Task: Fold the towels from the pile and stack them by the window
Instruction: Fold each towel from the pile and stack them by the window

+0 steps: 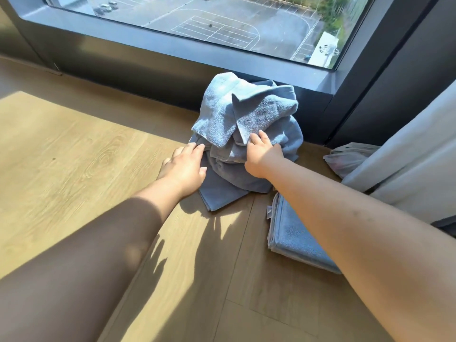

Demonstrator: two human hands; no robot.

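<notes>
Head view: both bare arms reach far toward the pile of blue terry towels (246, 169), heaped on the wood floor (74, 144) against the wall below the window (222, 21).
Left hand (185, 166): fingers nearly straight, tips touching the pile's left edge; it holds nothing.
Right hand (264, 154): fingers curled round the hanging hem of the top towel (246, 107); thumb hidden.
Folded towel (296, 238): lies flat, near right of the pile, partly under the right forearm.
Handling: judged soft, limp and light; no stiffness, so it will sag and drag neighbouring layers. Not fragile; terry pile gives good grip.
Hold points: take two corners along one hem, one per hand, and lift clear before spreading.
Risk: layers are tangled; a single pull may bring several towels.
Surroundings: plastic bag (345, 159) and pale curtain (407, 156) at right.
</notes>
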